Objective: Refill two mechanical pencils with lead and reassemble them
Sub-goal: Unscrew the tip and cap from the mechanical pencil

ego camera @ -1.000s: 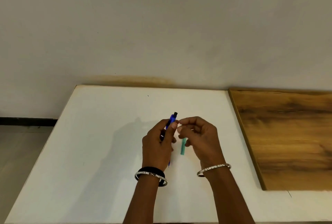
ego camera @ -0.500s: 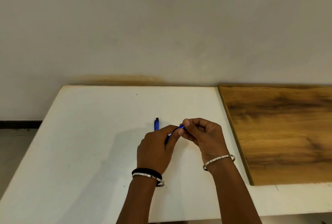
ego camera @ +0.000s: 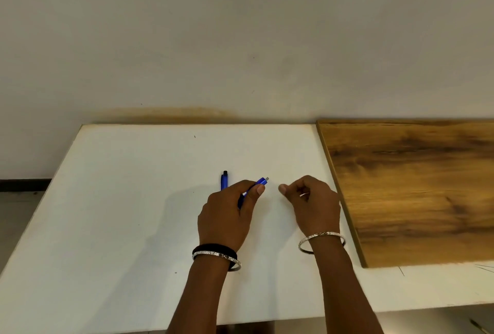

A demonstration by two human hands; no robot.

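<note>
I count two blue mechanical pencils and two hands over the white table [ego camera: 112,200]; my left hand [ego camera: 226,220] grips one blue pencil [ego camera: 258,184] between thumb and fingers, its grey end pointing to about 1 o'clock; the second blue pencil [ego camera: 224,180] lies on the table just beyond the knuckles, black cap toward 12 o'clock; my right hand [ego camera: 314,205], at 3 o'clock and apart from the left, is curled with fingertips pinched; whether it holds anything, I cannot tell.

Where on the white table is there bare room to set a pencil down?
White table: bare left of the left hand, and behind both hands to the wall. Crowded centre: left hand grips one blue pencil, second pencil lies behind it, right hand beside wooden board.
</note>
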